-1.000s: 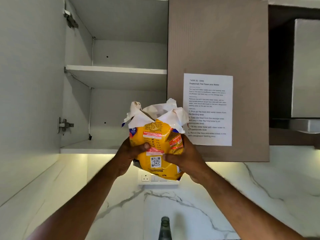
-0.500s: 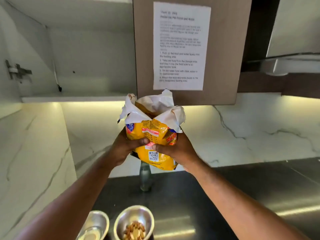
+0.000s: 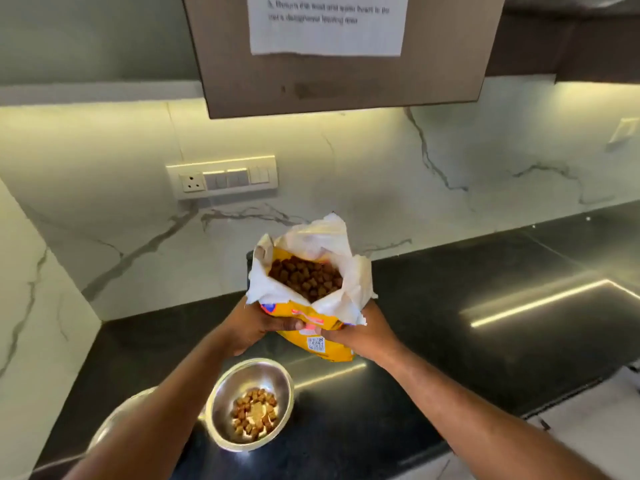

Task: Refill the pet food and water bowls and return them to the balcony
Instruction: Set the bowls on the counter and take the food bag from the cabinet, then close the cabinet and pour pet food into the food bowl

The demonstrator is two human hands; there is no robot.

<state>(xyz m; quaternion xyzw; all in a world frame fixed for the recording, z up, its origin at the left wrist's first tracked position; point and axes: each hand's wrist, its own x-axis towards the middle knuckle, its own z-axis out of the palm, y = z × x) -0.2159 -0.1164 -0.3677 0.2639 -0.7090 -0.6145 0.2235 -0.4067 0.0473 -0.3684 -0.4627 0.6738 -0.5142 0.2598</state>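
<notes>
Lower now than half a second ago: yellow pet food bag [image 3: 311, 323] down from cabinet height to just above the black countertop [image 3: 467, 323], its torn white mouth open upward with brown kibble [image 3: 304, 278] newly visible inside. Left hand [image 3: 252, 327] clamped on the bag's left flank, thumb across the front; right hand [image 3: 360, 336] clamped on the right flank, both grasping the bag. Steel food bowl [image 3: 251, 405] larger in view than before, at 7 o'clock from the bag and just below it, standing on the countertop with a small heap of kibble at its bottom. Second steel bowl [image 3: 121, 417] at 9 o'clock from the first, mostly hidden under the left forearm; contents not visible. No bottle in view now, unlike earlier. Open counter stretching wide toward 3 o'clock of the bag; marble side wall [image 3: 41, 306] closing in at 9 o'clock; counter front edge close at 5 o'clock. Brown cabinet door [image 3: 339, 84] overhead at 12 o'clock, switch panel [image 3: 221, 178] at 11 o'clock on the backsplash. Printed sheet [image 3: 325, 26] on the door, blurred, last lines roughly "Return the food and water bowls"; QR code on the bag, brand unreadable.
</notes>
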